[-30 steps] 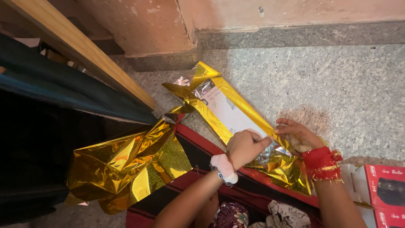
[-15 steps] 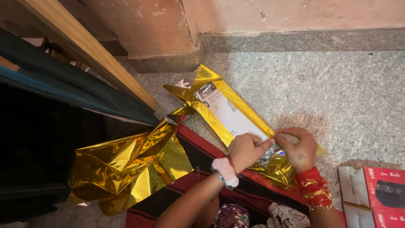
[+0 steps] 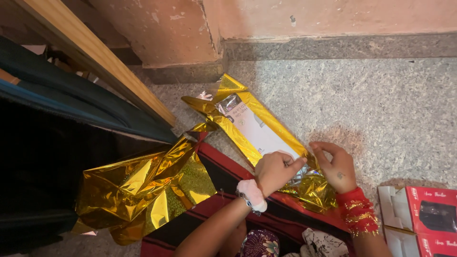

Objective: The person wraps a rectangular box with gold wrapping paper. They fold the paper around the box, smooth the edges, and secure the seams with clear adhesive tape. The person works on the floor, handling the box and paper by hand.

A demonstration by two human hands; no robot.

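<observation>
Box (image 3: pixel 259 135) half-wrapped in gold foil (image 3: pixel 266 119) lies on the stone floor (image 3: pixel 381 104) near the wall. My left hand (image 3: pixel 276 170) and right hand (image 3: pixel 337 165) pinch foil at its near end, fingers closed on it.

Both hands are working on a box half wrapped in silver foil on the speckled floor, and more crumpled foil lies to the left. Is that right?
Not quite: in the head view the foil around the box is gold, not silver. The rest holds.
</observation>
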